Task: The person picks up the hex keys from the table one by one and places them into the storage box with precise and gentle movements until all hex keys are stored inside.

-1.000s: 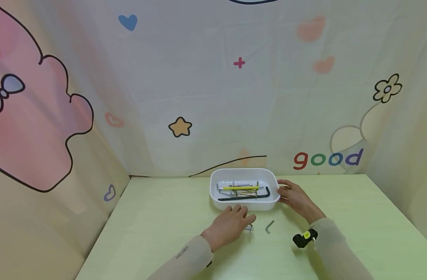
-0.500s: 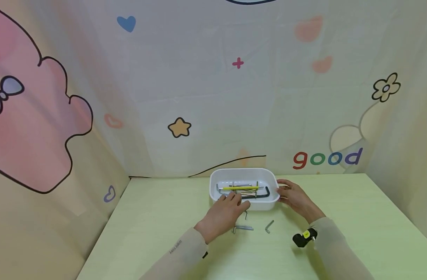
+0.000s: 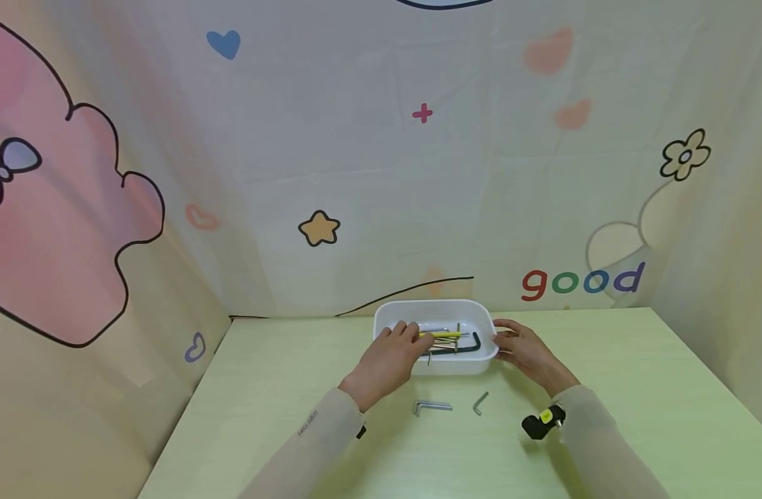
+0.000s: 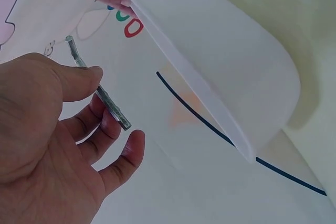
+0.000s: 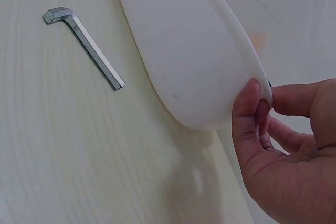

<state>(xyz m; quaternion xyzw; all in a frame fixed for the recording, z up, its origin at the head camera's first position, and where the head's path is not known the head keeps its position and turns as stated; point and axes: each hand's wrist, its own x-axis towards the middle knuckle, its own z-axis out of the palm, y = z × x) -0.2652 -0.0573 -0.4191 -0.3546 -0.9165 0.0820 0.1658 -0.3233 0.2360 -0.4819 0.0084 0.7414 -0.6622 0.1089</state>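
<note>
My left hand is over the front left part of a white plastic bin. Between its thumb and fingers it pinches a small silver hex key, seen clearly in the left wrist view. With thumb and fingers my right hand grips the bin's right end by the rim; the right wrist view shows this hand close up. Inside the bin lie a black hex key, a yellow rod-like tool and several metal hex keys, partly hidden behind the left hand.
On the table, in front of the bin, lie silver hex keys close together and one short hex key to their right. A printed curtain stands behind the bin. The right wrist carries a black device.
My left hand has lifted a hex key off the table and carried it up and left, from in front of the bin to over it. The right hand keeps its hold.
</note>
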